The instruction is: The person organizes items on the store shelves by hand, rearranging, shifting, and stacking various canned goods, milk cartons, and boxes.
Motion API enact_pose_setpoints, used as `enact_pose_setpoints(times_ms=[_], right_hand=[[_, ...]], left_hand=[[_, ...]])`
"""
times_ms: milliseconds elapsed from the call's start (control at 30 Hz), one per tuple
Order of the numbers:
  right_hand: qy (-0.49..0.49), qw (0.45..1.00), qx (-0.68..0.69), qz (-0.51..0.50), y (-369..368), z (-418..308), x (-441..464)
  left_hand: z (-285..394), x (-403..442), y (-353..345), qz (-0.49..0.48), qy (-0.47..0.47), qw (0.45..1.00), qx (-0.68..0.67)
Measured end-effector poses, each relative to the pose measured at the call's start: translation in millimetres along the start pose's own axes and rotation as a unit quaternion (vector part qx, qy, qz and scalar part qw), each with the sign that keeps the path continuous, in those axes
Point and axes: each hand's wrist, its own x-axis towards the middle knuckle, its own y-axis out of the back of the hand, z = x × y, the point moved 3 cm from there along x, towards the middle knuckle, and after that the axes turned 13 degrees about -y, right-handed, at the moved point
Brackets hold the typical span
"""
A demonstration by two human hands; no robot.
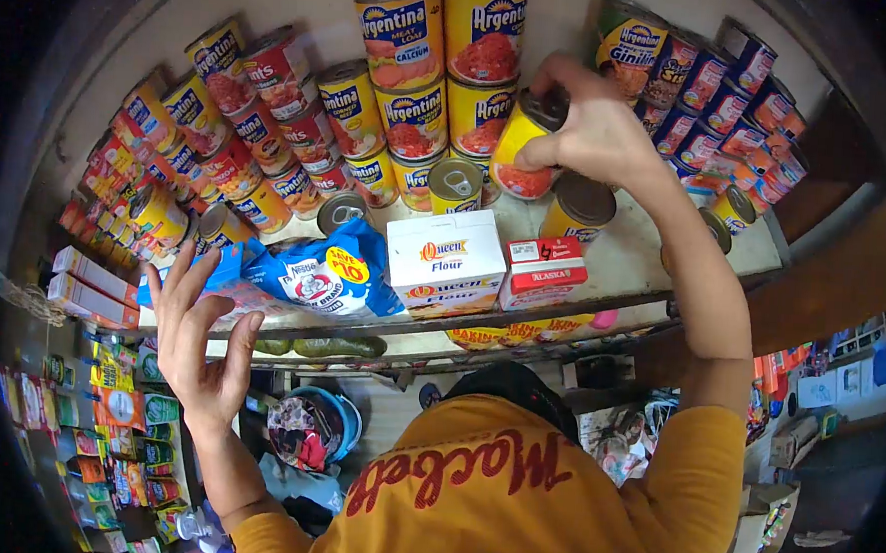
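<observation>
My right hand [599, 129] is wrapped round the top of a yellow Argentina can [522, 170], which tilts in front of the stacked cans [481, 116]. Just below that hand stands a short can [579, 209] with its dark lid up. My left hand [201, 349] hovers at the shelf's front edge with fingers apart and nothing in it, close to the blue milk powder packs [333, 276]. Between my hands, a white Queen flour box [444, 257] and a red-and-white Alaska box [544, 267] stand at the front of the shelf.
More can stacks line the shelf [619, 271] on the left [241, 116] and right [723, 86]. Hanging sachets [120, 410] crowd the lower left. Under the shelf, a blue bucket [350, 427] holds cloth. Green vegetables [339, 346] lie below the front edge.
</observation>
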Motion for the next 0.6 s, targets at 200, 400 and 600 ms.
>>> enact_pose_setpoints(times_ms=[200, 400, 600], right_hand=[[-0.037, 0.986, -0.098, -0.127, -24.2, -7.8, -14.6], [0.108, 0.968, -0.218, 0.064, -57.7, 29.9, -19.6], [0.073, 0.976, -0.207, -0.006, -44.6, 26.8, -28.5]], left_hand=[[-2.9, 1.5, -6.4, 0.011, -0.008, 1.000, -0.008], [-2.0, -1.1, -5.8, 0.011, -0.010, 1.000, -0.009], [1.0, -4.0, -7.7, -0.001, -0.008, 1.000, 0.001]])
